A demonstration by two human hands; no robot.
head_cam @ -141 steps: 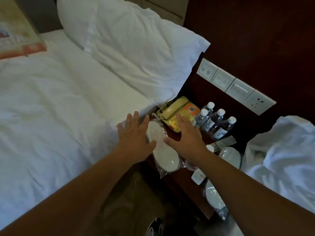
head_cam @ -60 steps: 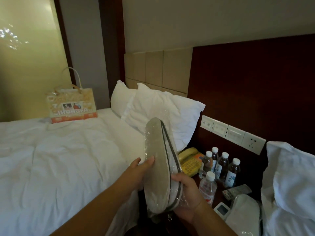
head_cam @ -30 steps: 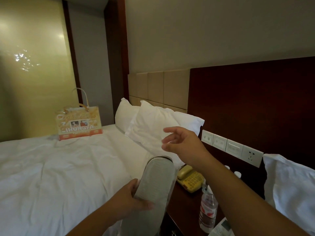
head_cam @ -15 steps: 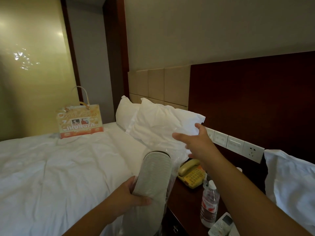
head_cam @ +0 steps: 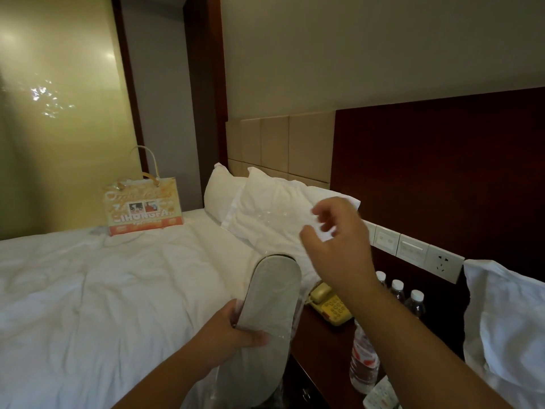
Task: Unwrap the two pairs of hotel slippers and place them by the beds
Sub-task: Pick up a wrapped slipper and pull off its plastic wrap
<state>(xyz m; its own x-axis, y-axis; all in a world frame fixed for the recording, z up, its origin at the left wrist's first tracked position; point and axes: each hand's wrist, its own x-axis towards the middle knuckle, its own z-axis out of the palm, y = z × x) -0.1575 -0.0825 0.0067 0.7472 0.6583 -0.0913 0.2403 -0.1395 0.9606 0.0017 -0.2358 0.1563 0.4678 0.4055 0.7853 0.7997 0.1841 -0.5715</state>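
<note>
Beside the white bed (head_cam: 118, 290), her right hand (head_cam: 336, 246) has lifted, fingers loosely spread, empty; left hand (head_cam: 233, 329) clamps the wrapped slippers (head_cam: 265, 314) at mid-sole.

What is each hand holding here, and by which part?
The left hand grips the slipper pair mid-sole, through clear wrap. The right hand is raised; whether its fingers pinch the wrap cannot be told.

- Grey slipper sole (head_cam: 269, 302): matt, finely textured cloth.
- Clear plastic wrapper (head_cam: 290, 326): thin, glossy film.
- White bed cover (head_cam: 103, 290): soft, creased, matt cloth.
- Dark red-brown nightstand top (head_cam: 321, 340): smooth, polished wood.
- Yellow telephone (head_cam: 330, 305): smooth plastic.
</note>
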